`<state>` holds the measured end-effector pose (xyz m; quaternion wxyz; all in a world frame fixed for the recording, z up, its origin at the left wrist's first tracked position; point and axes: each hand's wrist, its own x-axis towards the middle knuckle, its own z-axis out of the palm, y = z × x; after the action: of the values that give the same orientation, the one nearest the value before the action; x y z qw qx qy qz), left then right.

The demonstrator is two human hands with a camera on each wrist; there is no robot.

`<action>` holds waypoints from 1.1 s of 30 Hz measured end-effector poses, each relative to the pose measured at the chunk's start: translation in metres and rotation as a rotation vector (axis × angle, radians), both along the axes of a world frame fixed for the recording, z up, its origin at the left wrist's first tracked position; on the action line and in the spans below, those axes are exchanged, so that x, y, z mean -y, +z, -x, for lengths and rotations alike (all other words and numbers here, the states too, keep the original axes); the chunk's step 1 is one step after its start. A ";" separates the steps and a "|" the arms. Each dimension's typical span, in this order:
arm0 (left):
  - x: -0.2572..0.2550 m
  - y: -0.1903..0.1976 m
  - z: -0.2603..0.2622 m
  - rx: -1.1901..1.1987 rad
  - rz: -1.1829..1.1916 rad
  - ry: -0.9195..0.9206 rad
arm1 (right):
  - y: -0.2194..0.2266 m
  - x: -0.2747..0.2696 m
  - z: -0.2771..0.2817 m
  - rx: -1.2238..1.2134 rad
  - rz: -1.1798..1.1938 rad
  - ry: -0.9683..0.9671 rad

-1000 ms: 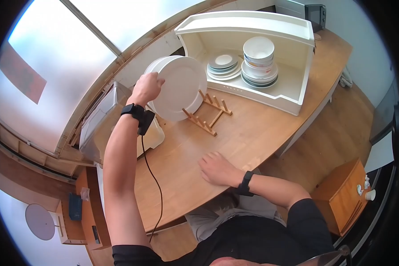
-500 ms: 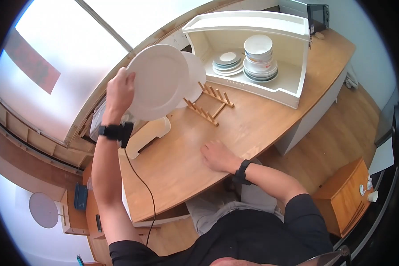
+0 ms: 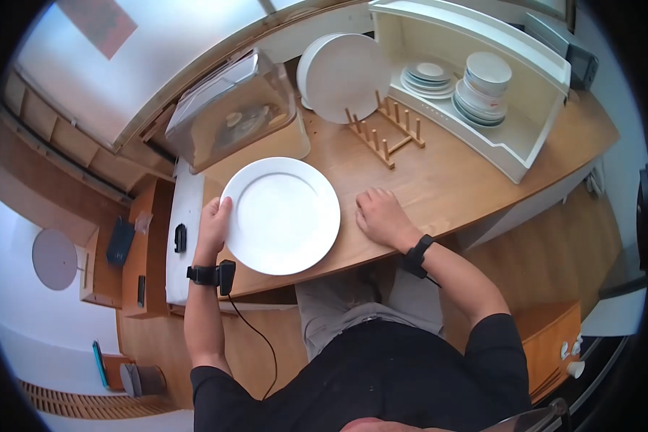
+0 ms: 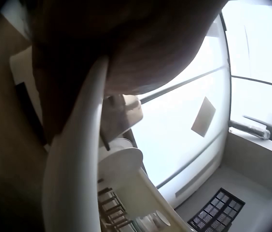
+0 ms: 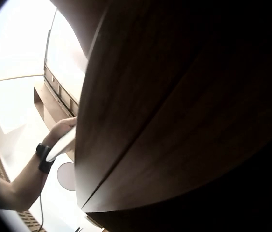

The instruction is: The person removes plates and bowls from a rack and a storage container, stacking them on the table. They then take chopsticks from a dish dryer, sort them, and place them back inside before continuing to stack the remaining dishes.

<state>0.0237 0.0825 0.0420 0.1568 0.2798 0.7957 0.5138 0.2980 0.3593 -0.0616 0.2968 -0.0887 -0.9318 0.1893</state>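
My left hand (image 3: 212, 225) grips the left rim of a large white plate (image 3: 283, 216), which faces up near the table's front edge. In the left wrist view the plate (image 4: 78, 154) runs edge-on beneath the hand (image 4: 145, 43). My right hand (image 3: 385, 218) rests on the table to the right of the plate, fingers loosely curled around nothing. Behind them, more large white plates (image 3: 349, 75) stand upright at the left end of a wooden peg rack (image 3: 381, 137); its other slots hold nothing.
A white open cabinet (image 3: 475, 140) at the back right holds stacked small plates (image 3: 426, 81) and a pile of bowls (image 3: 488, 72). A clear-lidded box (image 3: 230, 119) stands at the back left. A small black object (image 3: 181, 238) lies at the left edge.
My left hand has brought the plate away from beside the rack, toward the front edge, and the plate has tilted from upright to face up. My right hand remains on the table.
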 end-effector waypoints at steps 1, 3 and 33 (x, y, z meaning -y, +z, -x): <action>0.008 -0.011 0.005 0.029 0.001 0.017 | 0.001 0.000 0.000 0.003 -0.001 0.003; 0.020 -0.032 0.016 0.072 -0.011 0.024 | 0.001 0.001 0.001 0.015 -0.003 0.007; -0.019 0.021 0.007 -0.366 0.688 -0.116 | 0.005 0.003 0.002 0.023 -0.024 -0.027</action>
<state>0.0170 0.1016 0.0626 0.1260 0.3424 0.9191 0.1489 0.2961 0.3559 -0.0562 0.2896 -0.0998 -0.9361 0.1728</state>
